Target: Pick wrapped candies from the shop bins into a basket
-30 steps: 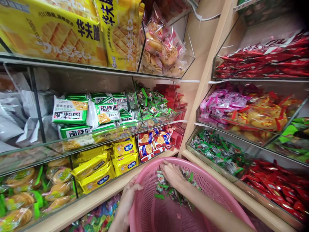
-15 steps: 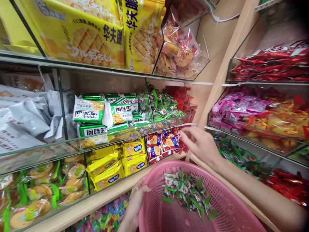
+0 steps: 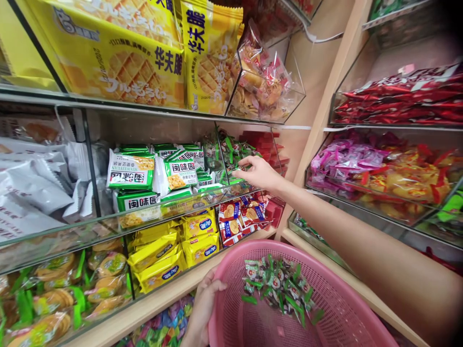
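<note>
My left hand [image 3: 207, 301] grips the left rim of a pink plastic basket [image 3: 227, 284], with the fingers folded over the edge. Inside the basket lies a heap of small candies in clear wrappers with green ends [image 3: 277, 282]. My right hand [image 3: 260, 172] reaches over the front of a clear shelf bin, its thumb and fingers apart. The fingertips are at similar green-ended candies [image 3: 235, 149] in that bin; whether they touch one is hard to make out.
Green-and-white biscuit packets [image 3: 181, 173] fill the compartment to the left. Below are yellow packets [image 3: 200, 246] and red packets [image 3: 231, 219]. The clear bin's front wall [image 3: 181, 207] stands between shelf and basket. Pink-wrapped sweets [image 3: 347, 159] lie to the right.
My right hand has moved left and up, from beside the shelf post into the bin of green-ended candies. My left hand and the basket stay nearly where they were.
</note>
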Motion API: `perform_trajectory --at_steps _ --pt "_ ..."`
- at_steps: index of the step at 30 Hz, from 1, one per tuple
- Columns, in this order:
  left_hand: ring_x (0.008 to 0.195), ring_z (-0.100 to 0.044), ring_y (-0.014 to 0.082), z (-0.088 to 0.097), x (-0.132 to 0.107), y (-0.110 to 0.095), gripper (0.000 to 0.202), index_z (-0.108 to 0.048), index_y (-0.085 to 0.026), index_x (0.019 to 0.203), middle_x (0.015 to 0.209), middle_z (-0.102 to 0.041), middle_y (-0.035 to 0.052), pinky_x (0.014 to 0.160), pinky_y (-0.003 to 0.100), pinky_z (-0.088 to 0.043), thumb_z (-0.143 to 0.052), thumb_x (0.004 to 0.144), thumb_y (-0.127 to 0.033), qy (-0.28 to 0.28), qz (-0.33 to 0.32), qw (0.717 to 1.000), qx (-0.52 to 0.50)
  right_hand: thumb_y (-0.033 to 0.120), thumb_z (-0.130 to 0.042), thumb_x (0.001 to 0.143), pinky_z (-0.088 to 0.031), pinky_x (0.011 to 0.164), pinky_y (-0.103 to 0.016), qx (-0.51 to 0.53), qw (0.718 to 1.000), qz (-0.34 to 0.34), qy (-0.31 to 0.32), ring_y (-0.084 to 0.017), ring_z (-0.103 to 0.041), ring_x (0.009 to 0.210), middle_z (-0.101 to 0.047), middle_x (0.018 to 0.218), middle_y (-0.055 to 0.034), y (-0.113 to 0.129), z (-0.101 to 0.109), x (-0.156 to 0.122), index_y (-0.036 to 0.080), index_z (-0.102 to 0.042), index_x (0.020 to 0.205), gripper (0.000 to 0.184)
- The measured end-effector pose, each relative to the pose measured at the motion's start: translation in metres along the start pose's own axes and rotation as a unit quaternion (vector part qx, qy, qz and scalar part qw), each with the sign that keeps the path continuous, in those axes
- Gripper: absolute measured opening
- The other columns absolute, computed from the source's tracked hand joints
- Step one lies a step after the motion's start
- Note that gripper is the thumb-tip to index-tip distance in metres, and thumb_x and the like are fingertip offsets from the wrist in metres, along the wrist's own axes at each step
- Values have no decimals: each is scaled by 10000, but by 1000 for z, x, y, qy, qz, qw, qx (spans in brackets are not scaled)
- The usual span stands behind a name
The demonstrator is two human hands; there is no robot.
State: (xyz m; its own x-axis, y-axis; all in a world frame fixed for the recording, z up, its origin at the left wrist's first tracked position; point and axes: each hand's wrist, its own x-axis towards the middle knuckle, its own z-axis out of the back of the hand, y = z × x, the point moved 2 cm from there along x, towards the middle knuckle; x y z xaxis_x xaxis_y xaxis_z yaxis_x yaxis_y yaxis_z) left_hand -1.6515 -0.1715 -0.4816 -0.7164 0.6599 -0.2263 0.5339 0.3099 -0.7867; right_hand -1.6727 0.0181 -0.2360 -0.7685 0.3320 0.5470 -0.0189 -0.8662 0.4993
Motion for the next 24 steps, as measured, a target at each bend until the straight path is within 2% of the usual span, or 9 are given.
perform_trajectory --at_steps 4,9,17,21,24 --pt "856 -608 225 1 0 0 543 -620 -131 1038 871 -688 60 787 302 -429 -530 503 -89 1 -6 1000 5 405 -662 581 -421 641 -298 17 999 -35 19 -161 -537 714 -591 796 -44 -4 1 4 127 -599 890 421" --pt "838 -614 228 4 1 4 545 -617 -127 1044 870 -687 68 778 320 -440 -528 507 -94 -7 2 1000 -8 310 -678 563 -407 584 -278 27 996 -74 28 -148 -538 646 -594 678 -19 -3 2 4 148 -584 735 255" --pt "813 -621 221 7 4 10 538 -617 -132 1031 873 -685 70 766 316 -447 -528 502 -90 -25 11 999 -19 254 -675 561 -400 565 -276 34 996 -81 10 -139 -533 605 -581 621 -2 -6 3 4 136 -587 705 206" --pt "839 -615 222 7 3 9 533 -618 -139 1034 886 -684 67 794 313 -434 -522 512 -93 -17 12 1000 -19 244 -661 591 -416 624 -277 106 991 -79 13 -137 -549 661 -609 672 -19 -8 5 3 139 -586 664 149" --pt "861 -606 224 8 3 6 517 -630 -139 1011 892 -683 63 806 307 -421 -516 508 -100 -13 0 1000 6 272 -653 620 -423 684 -272 191 978 -76 45 -130 -558 720 -637 779 -42 -5 8 0 139 -599 672 153"
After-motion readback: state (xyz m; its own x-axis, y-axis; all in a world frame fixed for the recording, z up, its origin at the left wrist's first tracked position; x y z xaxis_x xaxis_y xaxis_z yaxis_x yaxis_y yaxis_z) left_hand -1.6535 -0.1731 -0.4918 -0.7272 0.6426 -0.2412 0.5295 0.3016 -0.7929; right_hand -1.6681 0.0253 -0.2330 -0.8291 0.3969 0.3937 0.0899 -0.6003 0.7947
